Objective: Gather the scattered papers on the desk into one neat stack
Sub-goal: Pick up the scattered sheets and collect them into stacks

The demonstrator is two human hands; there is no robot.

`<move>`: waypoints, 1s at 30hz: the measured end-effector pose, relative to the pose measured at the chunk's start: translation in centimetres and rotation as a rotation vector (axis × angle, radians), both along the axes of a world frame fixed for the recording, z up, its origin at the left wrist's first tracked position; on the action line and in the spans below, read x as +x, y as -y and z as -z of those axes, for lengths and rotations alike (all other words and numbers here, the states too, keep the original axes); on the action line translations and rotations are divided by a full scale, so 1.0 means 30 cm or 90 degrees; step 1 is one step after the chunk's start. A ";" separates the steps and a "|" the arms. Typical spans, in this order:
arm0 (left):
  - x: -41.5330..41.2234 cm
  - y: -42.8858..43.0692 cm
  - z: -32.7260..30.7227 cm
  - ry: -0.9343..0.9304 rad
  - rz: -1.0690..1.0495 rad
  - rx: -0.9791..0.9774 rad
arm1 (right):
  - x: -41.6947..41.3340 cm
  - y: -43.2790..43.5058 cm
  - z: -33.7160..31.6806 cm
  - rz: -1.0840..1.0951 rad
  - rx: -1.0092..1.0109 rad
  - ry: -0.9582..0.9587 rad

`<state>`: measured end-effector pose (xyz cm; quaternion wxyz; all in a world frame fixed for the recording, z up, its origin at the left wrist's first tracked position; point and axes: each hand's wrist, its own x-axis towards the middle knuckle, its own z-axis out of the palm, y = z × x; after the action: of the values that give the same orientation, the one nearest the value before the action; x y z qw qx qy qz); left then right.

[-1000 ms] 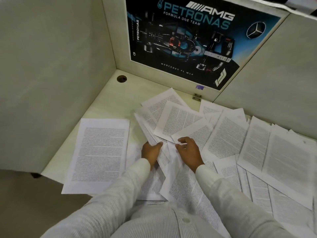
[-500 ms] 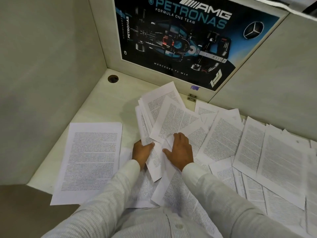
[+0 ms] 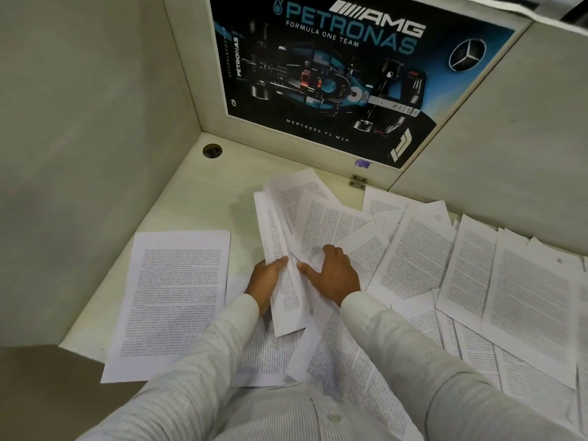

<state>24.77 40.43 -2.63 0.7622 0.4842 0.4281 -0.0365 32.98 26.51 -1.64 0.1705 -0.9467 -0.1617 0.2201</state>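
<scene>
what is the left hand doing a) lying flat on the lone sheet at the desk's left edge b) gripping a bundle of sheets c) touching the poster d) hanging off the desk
B: the left hand has its thumb curled over the bundle of sheets that it grips, while the lone sheet lies untouched beside it.

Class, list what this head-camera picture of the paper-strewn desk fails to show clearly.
Head view:
Print on the lone left sheet: too small, blurred.
Rightmost papers: cut off by the right edge.
Left hand: fingers hidden under the bundle it grips.
Right hand: gripping or only pressing, unclear.
Sheets near the body: covered by the sleeves.
</scene>
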 end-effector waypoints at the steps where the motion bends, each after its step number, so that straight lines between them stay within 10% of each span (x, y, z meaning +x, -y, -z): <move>1: 0.007 0.002 -0.005 0.004 -0.002 -0.008 | 0.008 -0.006 -0.004 0.015 0.004 -0.017; 12: -0.022 0.062 -0.030 0.013 -0.003 -0.025 | 0.021 0.014 -0.008 -0.176 -0.094 -0.015; 30: 0.006 0.047 -0.026 -0.032 0.002 0.057 | 0.022 -0.021 -0.003 -0.103 -0.101 0.026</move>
<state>24.96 39.03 -1.84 0.7288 0.5175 0.4474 -0.0309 33.63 27.14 -1.57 0.0731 -0.9454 -0.2231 0.2260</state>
